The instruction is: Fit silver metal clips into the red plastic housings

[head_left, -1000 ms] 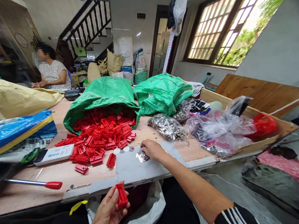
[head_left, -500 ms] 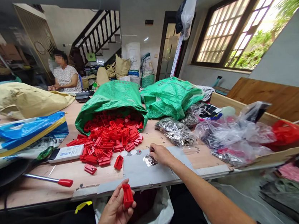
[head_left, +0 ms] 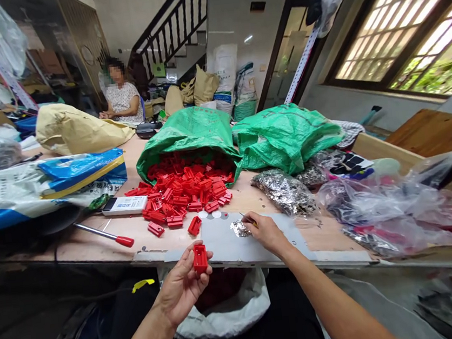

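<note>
My left hand (head_left: 185,283) holds a small, hollow red plastic case (head_left: 200,258) upright between thumb and fingers, its open side facing me, just in front of the table edge. Over the grey mat (head_left: 275,240), my right hand (head_left: 263,230) is pinched closed at a small pile of shiny metal pieces (head_left: 240,229). Something thin shows at its fingertips, too small to name. One loose red case (head_left: 194,226) lies at the mat's left corner. Behind it, a heap of red cases (head_left: 183,193) spills from a green woven sack (head_left: 192,124).
A clear bag of metal pieces (head_left: 283,193) lies right of the mat, by a second green sack (head_left: 283,136). A red-tipped lever (head_left: 123,241) juts out at left. An open white sack (head_left: 227,321) hangs below the table edge. Two people sit at the back left.
The view has swung left, bringing a second person into sight. My left hand has risen closer to the table edge with the red case. My right hand stays at the metal pile.
</note>
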### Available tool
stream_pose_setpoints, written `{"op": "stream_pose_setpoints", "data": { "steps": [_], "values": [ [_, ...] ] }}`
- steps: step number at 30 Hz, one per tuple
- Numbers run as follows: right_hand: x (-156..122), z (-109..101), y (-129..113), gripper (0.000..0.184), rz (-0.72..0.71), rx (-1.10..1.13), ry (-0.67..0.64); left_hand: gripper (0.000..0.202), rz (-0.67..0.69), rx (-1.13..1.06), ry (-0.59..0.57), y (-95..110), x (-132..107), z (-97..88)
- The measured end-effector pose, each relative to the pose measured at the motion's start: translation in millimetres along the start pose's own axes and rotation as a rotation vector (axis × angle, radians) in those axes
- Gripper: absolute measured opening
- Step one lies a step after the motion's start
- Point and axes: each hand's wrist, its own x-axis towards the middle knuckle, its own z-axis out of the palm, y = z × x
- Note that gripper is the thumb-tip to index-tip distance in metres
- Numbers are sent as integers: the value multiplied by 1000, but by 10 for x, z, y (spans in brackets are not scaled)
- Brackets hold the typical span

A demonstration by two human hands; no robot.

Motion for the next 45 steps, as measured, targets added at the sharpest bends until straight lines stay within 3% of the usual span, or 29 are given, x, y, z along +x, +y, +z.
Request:
{"op": "stream_pose_setpoints", "data": {
  "steps": [6, 12, 17, 21, 26, 31, 34, 40, 45],
  "values": [
    [-181, 109, -351, 16, -80, 260, -60, 43, -3, -4, -1, -26, 11, 21],
    [-321, 213, -575, 13, -138, 301, -76, 47, -2, 8, -20, -21, -24, 22],
    [-408, 249, -369, 14, -87, 148, -17, 54, 30, 101, 3, -56, -53, -15],
    [-477, 255, -213, 16, -59, 74, 17, 48, -6, 104, 41, -131, -35, -47],
    [-490, 262, -152, 16, -11, -3, 36, 41, -44, 95, 129, -233, -13, -49],
    [-432, 286, -129, 17, -29, -31, 50, 45, -46, 105, 133, -267, -14, -51],
    [-371, 187, -27, 17, 8, -113, 94, 47, -41, 127, 165, -263, -19, -70],
    [-276, -216, 380, 16, 239, -271, 171, 44, -11, 137, 175, -294, -10, -121],
    [-208, -284, 473, 12, 279, -345, 146, 47, -3, 264, 205, -332, -9, -40]
  ]
}}
